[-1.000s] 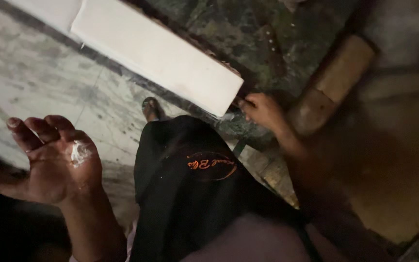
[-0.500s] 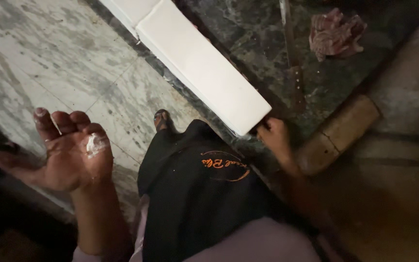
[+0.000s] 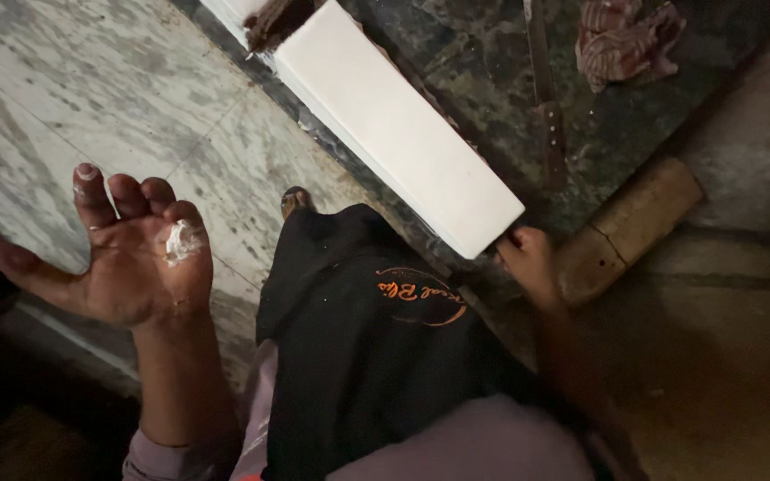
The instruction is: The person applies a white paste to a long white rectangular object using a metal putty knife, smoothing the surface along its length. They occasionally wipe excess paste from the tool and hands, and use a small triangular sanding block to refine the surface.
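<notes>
My left hand is raised palm up over the marble floor, fingers apart, with a smear of white paste on the palm near the little finger. It holds nothing. My right hand rests at the near corner of a long white block that lies along the edge of a dark green stone slab. Whether its fingers grip the corner or only touch it is unclear. My black apron with an orange emblem hangs between my arms.
A long knife lies on the dark slab beside a crumpled striped cloth. A wooden block sits right of my right hand. My bare toes show on the pale marble floor.
The view has swung, so the white block and slab shifted right and up in frame. My left hand stays palm up and drifted rightward. My right hand remains at the block's corner.
</notes>
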